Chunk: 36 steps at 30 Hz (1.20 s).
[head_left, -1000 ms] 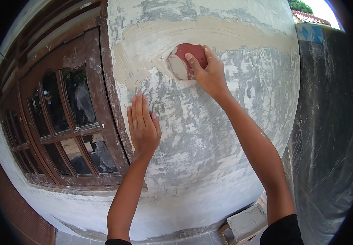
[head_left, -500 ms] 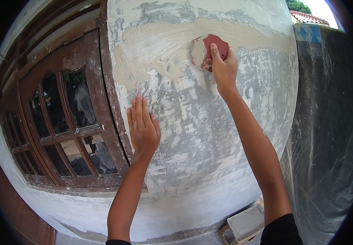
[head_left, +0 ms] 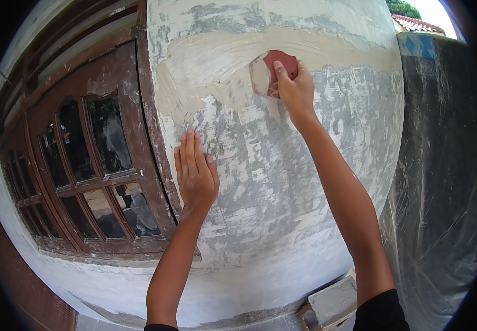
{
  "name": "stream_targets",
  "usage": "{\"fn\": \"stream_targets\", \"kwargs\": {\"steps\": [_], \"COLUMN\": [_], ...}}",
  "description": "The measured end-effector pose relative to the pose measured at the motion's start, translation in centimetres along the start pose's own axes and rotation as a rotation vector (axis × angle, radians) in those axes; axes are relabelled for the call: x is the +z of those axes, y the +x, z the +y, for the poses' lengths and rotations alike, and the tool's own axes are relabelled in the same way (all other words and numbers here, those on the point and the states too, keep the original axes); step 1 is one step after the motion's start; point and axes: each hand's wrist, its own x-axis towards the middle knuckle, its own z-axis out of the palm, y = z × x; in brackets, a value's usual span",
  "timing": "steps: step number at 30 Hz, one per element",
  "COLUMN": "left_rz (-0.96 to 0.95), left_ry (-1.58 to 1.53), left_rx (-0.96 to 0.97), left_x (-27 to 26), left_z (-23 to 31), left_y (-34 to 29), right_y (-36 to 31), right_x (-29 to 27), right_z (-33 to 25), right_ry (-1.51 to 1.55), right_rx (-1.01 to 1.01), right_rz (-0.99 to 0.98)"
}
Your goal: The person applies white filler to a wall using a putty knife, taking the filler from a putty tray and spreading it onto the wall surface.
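Observation:
My right hand (head_left: 295, 88) grips a dark red scraper (head_left: 280, 60), thumb on its face and fingers behind it. Cream filler coats the scraper's left part, which meets the wall. Around it runs a wide band of wet cream filler (head_left: 211, 55), ridged and smeared, across the upper part of the wall (head_left: 271, 182). Lower down, the wall is patchy grey and white. Flat against this surface, beside the window frame, lies my left hand (head_left: 197, 171) with its fingers stretched upward, holding nothing.
At left is a brown wooden window (head_left: 92, 143) with glass panes. Clear plastic sheeting (head_left: 437, 182) hangs over a dark surface at right. Low on the right, by my right arm, stands a box-like block (head_left: 332, 302) with a grey top. A tiled roof (head_left: 417, 23) shows beyond.
My right hand has slid the scraper a little left and slightly down along the filler band. My left hand stays on the wall in nearly the same place.

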Motion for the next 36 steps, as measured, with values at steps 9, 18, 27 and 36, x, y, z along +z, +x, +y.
{"fn": "stream_targets", "kwargs": {"steps": [9, 18, 27, 36], "left_rz": [0.001, 0.005, 0.000, -0.016], "left_ry": [0.010, 0.012, 0.019, -0.008], "left_rx": [-0.010, 0.004, 0.003, -0.017], "left_x": [-0.1, 0.2, 0.2, 0.1], "left_z": [-0.1, -0.1, -0.1, 0.2], "left_y": [0.0, 0.0, -0.1, 0.0], "right_y": [0.7, 1.0, 1.0, 0.4], "right_x": [0.4, -1.0, -1.2, -0.5], "right_z": [-0.4, 0.7, 0.1, -2.0], "right_ry": [-0.047, 0.050, 0.112, 0.308], "right_rx": [0.058, 0.068, 0.101, 0.120], "right_rz": [0.006, 0.074, 0.126, 0.161]}}
